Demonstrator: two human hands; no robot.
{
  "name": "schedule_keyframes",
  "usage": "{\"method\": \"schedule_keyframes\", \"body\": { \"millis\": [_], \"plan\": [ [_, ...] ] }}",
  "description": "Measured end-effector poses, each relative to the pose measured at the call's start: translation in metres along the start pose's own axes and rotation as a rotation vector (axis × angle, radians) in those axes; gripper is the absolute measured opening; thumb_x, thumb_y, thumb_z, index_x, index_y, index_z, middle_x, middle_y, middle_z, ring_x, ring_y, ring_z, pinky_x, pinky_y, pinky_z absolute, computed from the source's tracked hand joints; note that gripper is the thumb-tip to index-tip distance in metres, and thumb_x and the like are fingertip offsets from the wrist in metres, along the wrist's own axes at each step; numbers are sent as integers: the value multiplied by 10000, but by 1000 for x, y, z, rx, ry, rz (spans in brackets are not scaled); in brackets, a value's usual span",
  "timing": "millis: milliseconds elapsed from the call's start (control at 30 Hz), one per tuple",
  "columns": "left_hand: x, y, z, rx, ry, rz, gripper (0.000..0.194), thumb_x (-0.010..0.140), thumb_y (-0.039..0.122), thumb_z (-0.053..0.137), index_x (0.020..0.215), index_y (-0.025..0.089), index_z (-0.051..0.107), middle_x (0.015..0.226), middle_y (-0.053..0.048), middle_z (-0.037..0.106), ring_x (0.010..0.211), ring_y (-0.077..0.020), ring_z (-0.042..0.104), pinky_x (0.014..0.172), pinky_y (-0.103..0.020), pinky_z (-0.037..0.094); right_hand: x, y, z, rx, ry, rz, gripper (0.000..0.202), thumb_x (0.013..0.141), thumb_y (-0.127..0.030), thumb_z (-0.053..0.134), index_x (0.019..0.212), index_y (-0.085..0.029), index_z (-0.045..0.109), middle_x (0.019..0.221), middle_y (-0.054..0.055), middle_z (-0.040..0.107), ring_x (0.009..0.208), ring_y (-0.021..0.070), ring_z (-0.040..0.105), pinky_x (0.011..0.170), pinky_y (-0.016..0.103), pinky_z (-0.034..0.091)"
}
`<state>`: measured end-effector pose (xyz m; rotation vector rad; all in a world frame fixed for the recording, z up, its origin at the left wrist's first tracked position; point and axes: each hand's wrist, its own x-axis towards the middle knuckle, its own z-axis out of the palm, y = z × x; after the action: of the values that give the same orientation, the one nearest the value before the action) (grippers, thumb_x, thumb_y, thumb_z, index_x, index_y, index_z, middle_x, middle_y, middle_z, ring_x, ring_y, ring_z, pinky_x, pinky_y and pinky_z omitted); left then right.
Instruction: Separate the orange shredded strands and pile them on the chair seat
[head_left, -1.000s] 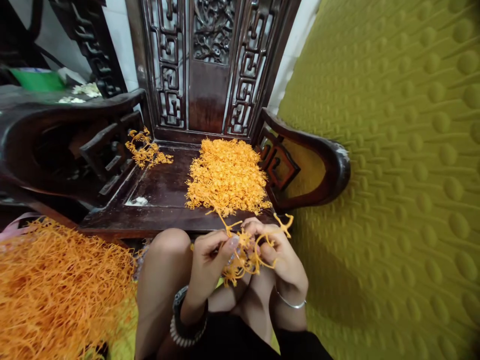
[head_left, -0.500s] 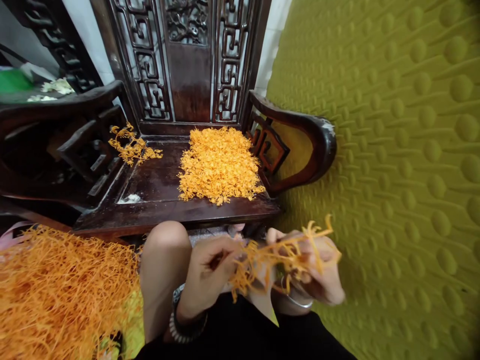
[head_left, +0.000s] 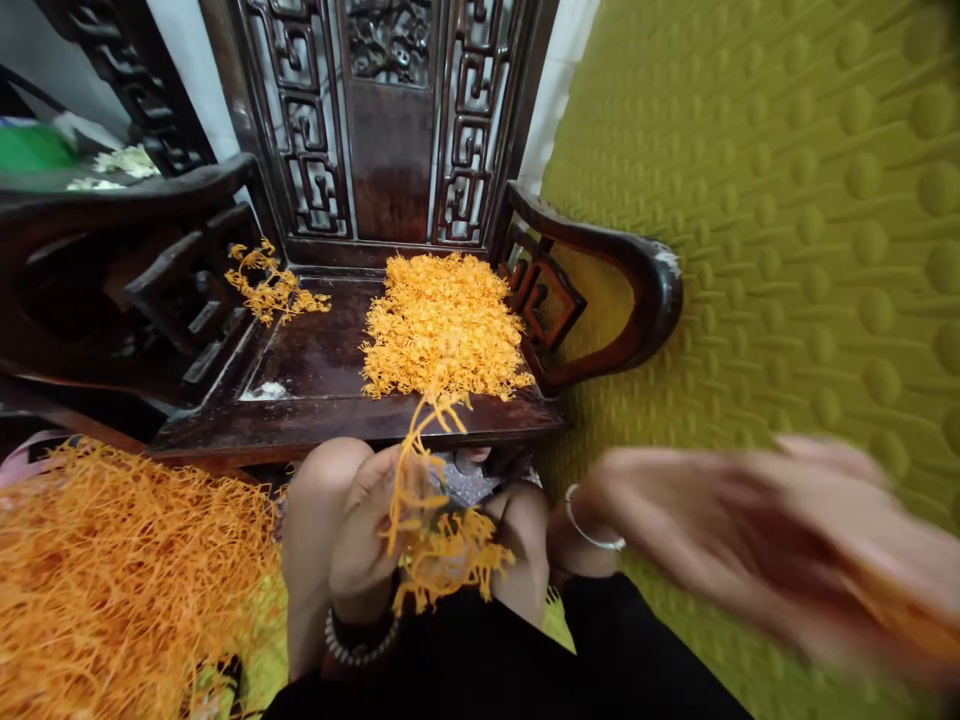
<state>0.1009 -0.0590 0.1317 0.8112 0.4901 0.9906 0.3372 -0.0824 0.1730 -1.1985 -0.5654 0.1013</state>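
Observation:
My left hand point(head_left: 366, 530) is above my lap, its fingers closed around a loose bunch of orange branching strands point(head_left: 454, 555). Thin curled ends stick up and hang down from this bunch; its exact kind is unclear. Far out to the right, my right hand point(head_left: 757, 550) is smeared by motion. An orange blur point(head_left: 892, 600) shows along its fingers, and I cannot make out whether it is held. In front of me, a thick squarish heap of yellow-orange curled pieces point(head_left: 448, 325) lies on the dark wooden chair seat point(head_left: 315, 345).
A small orange cluster point(head_left: 274, 290) rests at the seat's left rear. Lower left is a big pile of orange strands point(head_left: 127, 590). The carved chair has a right armrest point(head_left: 637, 300) beside a textured yellow-green surface point(head_left: 810, 250). A green object point(head_left: 34, 147) stands at the upper left.
My hands, close together over the orange strands before, are now apart. The right one has swung out to the right; the left keeps a bunch, slightly further left.

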Motion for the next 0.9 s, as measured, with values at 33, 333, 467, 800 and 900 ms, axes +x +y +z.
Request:
{"method": "schedule_keyframes", "body": {
  "millis": [33,333,467,800,900],
  "plan": [
    [5,3,4,-35,0,18,422,751,525,727,585,200,515,496,56,330,421,-73,226,417,-230,271,3,14,23,-77,38,-192,234,841,-577,601,928,-361,616,847,29,623,965,280,588,794,436,506],
    [24,6,10,-430,-78,-10,203,852,188,583,1018,134,684,668,31,400,482,-68,230,482,-168,342,8,85,88,-511,-549,-501,225,884,-344,594,1006,-164,650,1052,108,666,1045,247,577,970,428,437],
    [25,7,8,-491,-30,-78,357,930,324,451,1085,100,682,870,-56,550,567,-91,370,539,-194,409,-13,37,54,-210,-1002,-485,388,822,-298,725,1185,-214,617,1132,70,662,1047,200,616,948,357,476],
    [27,1,16,-480,23,58,693,966,637,168,1314,168,541,1287,-124,600,900,-168,621,849,-292,496,-38,18,11,0,-1463,-309,489,803,-297,759,1260,-212,607,1081,60,701,945,162,662,875,277,531],
    [32,-5,15,-439,-48,109,647,954,660,195,1349,241,489,1395,-111,544,1151,-205,588,977,-331,451,-45,19,14,-20,-1411,-294,458,798,-288,762,1231,-219,629,1001,36,721,846,143,673,811,256,547]
  ]
}}
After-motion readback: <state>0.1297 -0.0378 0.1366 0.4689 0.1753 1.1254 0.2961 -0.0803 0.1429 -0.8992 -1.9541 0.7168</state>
